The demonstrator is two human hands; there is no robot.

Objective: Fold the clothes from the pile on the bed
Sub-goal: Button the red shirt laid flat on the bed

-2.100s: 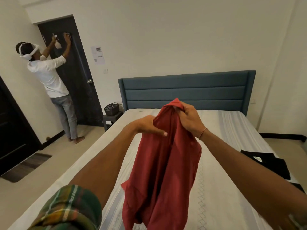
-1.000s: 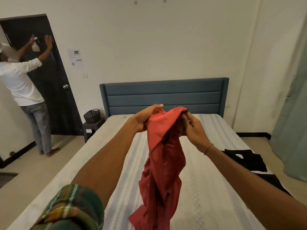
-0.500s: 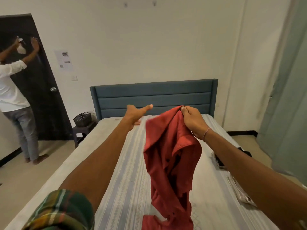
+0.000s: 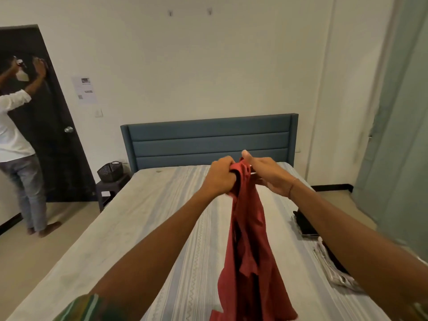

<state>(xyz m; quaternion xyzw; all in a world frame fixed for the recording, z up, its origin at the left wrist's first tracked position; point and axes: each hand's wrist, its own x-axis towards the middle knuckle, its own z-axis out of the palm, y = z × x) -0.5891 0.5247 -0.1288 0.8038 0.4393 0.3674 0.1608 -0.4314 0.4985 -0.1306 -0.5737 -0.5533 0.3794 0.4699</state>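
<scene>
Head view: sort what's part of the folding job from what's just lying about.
Job:
red garment
left hand, gripping its top
right hand, at its top
bed
dark clothes

Lying about:
basket
stool
door

The bed [image 4: 148, 218] carried a striped sheet, pale grey-blue bands running from the foot toward the blue padded headboard [image 4: 208, 140] at twelve o'clock. At about three o'clock, near the right edge, a dark folded garment [image 4: 305, 224] lay flat on the sheet. Just nearer, toward four o'clock, lay a striped black-and-white cloth [image 4: 333, 267]. At six o'clock the lower end of a red garment [image 4: 250, 262] appeared to reach the sheet, though contact was unclear.
</scene>
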